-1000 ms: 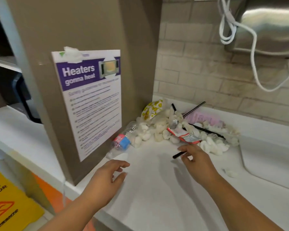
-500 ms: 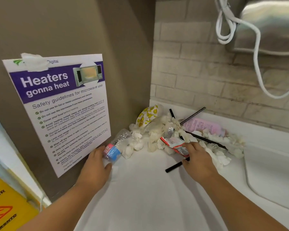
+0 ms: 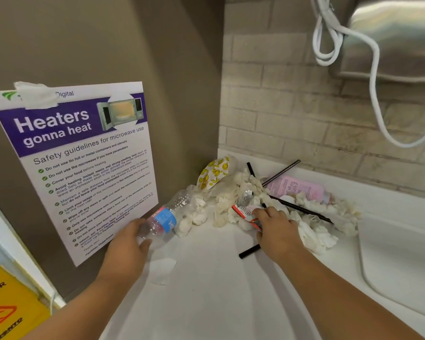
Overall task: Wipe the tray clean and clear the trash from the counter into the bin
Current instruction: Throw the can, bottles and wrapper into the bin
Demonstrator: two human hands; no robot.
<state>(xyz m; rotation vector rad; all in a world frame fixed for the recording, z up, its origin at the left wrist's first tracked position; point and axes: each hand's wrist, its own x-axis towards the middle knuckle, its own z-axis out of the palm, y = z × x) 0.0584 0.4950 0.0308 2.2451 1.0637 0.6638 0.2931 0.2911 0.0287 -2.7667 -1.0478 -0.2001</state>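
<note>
My left grip [image 3: 127, 246] curls its fingers round the near end of the crushed plastic bottle [image 3: 172, 214], which lies on the white bench [image 3: 206, 290] against the brown side panel [image 3: 182, 94]. My right grip [image 3: 277, 231] pinches the red-and-white wrapper [image 3: 245, 212] at the front of the trash heap, over a short black straw [image 3: 249, 251]. The crumpled tissues [image 3: 314, 231] sit in the bench's back corner below the tiled wall [image 3: 292, 119]. A white tray [image 3: 402, 271] lies just right of them.

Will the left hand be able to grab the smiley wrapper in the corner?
Probably not yet: the left hand grips the plastic bottle, and crumpled tissues lie in front of the smiley wrapper.
</note>
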